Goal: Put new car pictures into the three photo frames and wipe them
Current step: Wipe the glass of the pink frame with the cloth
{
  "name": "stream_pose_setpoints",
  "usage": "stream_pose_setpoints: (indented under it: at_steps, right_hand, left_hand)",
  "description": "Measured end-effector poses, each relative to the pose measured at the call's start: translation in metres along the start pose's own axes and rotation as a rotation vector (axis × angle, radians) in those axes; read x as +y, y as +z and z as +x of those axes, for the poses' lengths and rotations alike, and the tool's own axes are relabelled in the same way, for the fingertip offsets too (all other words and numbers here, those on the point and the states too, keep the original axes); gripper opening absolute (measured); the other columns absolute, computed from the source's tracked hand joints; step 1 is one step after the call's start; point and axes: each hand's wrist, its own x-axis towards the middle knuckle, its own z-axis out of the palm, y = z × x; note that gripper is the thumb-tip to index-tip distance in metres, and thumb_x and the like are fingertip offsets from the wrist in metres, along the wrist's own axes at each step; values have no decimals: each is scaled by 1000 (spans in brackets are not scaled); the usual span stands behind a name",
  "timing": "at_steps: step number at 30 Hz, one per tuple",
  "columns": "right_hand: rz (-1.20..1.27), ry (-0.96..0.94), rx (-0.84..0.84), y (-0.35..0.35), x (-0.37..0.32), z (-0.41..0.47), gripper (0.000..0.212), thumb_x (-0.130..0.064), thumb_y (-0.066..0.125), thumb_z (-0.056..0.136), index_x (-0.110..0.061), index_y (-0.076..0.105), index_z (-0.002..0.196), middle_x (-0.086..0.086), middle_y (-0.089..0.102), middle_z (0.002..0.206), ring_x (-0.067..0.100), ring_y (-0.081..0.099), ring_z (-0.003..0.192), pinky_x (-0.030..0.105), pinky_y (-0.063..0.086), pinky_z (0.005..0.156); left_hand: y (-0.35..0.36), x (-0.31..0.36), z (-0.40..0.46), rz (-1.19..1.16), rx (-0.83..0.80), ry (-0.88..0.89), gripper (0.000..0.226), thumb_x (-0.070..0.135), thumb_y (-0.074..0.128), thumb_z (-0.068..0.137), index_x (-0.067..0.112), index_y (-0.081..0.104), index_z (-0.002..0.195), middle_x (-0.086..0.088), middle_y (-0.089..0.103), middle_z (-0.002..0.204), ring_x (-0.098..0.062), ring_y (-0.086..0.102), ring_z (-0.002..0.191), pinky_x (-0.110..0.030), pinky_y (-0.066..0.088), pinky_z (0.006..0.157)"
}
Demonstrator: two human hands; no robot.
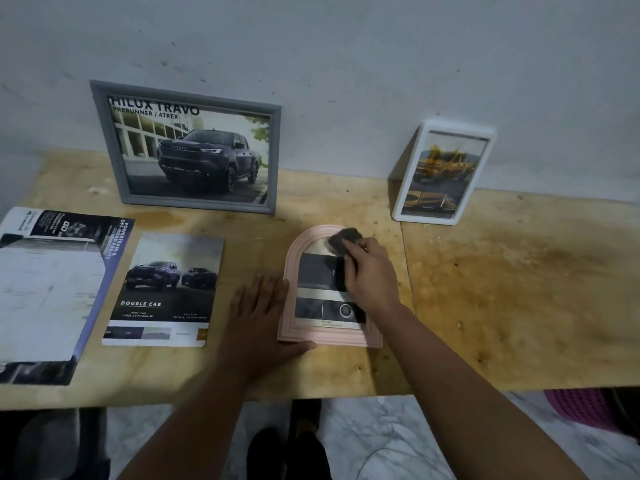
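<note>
A pink arched photo frame [294, 271] lies flat on the wooden table [502, 289] with a car picture inside. My right hand [372, 275] presses a dark cloth [344, 242] onto the frame's upper right glass. Flat beside the frame's left edge rests my left hand [263, 317], thumb along its bottom corner. A grey frame [194, 147] with a dark pickup picture leans on the wall at the back left. At the back right a white frame [445, 173] with a yellow car picture leans on the wall.
A loose car brochure page [166, 289] lies left of the pink frame. A larger open brochure [48, 292] lies at the table's left end. A pink basket [581, 408] sits on the floor under the right side. The table's front edge runs just below my forearms.
</note>
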Motion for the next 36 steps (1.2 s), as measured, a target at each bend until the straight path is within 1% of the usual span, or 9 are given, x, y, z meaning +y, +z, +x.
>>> stream_pose_setpoints:
  at_steps: [4,8,16,19,23,25,31,33,36]
  right_hand:
    - [-257,-141,-175,37,-20,-16,56,-15,68,83,-25,62,138,9,56,135,37,51,113,48,47,89]
    - [-142,-299,-173,49,-18,-51,48,-12,70,77,-21,72,124,8,64,124,37,57,101,47,51,74]
    - [-19,-487,-557,10,-12,-51,49,-5,57,82,-24,74,124,7,65,124,32,59,101,38,51,82]
    - [342,-116,-518,-16,-8,-54,44,4,51,93,-18,74,123,6,70,116,17,62,103,22,46,90]
    - [951,662,-197,-70,36,-68,35,-1,44,103,-19,72,113,10,74,108,19,69,87,30,52,67]
    - [986,864,-95,-92,68,-75,27,-13,44,105,-17,69,115,15,72,107,27,68,83,32,49,60]
    - [706,945,-165,-95,116,-81,30,-19,57,94,2,61,114,34,67,90,45,63,62,49,53,61]
    - [390,874,-237,-94,117,-77,39,-29,55,92,-4,59,122,19,65,92,34,63,72,42,54,64]
    - [-15,880,-364,-101,110,-79,59,-42,52,92,-23,34,144,15,50,129,37,54,115,46,48,87]
  left_hand:
    - [0,0,-3,11,2,-1,122,99,32,75,19,9,165,-9,7,173,-29,3,160,-55,9,127]
    - [0,-1,-1,16,18,5,121,98,35,76,17,16,164,-11,16,171,-31,10,159,-54,11,127]
    - [-2,1,-1,-9,-61,-1,121,98,38,74,13,30,160,-15,29,166,-37,27,154,-56,22,122]
    - [-4,-1,1,-20,-113,-13,124,100,36,73,13,30,160,-15,29,166,-37,27,154,-52,17,122]
    - [-11,-3,4,-32,-157,-13,129,104,32,69,13,28,161,-13,27,168,-36,22,155,-51,11,123]
    - [-14,-6,7,-44,-190,-25,132,105,30,67,15,21,163,-11,17,171,-33,11,158,-51,7,126]
    - [-37,3,21,5,-361,-79,123,97,34,76,20,-6,164,-4,-12,172,-26,-14,159,-48,1,129]
    - [-47,11,25,29,-385,-98,118,91,39,80,19,-2,164,-3,-6,173,-26,-6,160,-48,11,130]
    - [-65,26,30,0,-321,-170,97,81,50,85,24,26,160,-1,28,166,-27,29,151,-43,40,118]
